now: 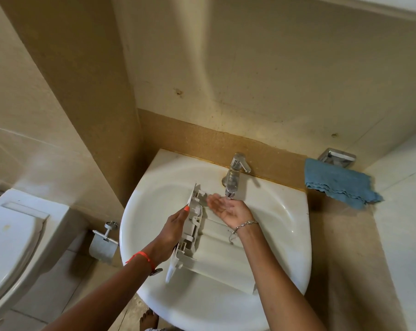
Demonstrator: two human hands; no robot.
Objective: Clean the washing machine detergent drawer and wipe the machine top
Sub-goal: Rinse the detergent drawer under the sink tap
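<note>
We see the detergent drawer [216, 247] lying inside the white sink [285, 211]. Its long ribbed body slopes across the bowl toward the near right rim, and its front panel stands on edge on the left side. The left hand [176, 225] grips that front panel from the outside. The thumb, with an orange nail, lies against the upper edge of the panel, and the rest of the fingers [178, 217] go behind it, where we cannot tell how they sit. A red thread [142, 255] circles the left wrist.

The right hand [228, 207] holds nothing. It is turned palm up, with its fingers [214, 200] loosely spread and slightly cupped, directly under the spout of the chrome tap [234, 175]. It sits above the far end of the drawer, just beside the panel's top corner, and does not touch the drawer. The palm looks glossy, though we cannot tell whether water is running. A silver chain [246, 224] sits on the right wrist.

To the right of the sink, a folded blue cloth [338, 182] lies on the beige tabletop [345, 235], well apart from both hands. At the left stand 1 white toilet [11, 235] and a paper holder [104, 244] on the wall.
</note>
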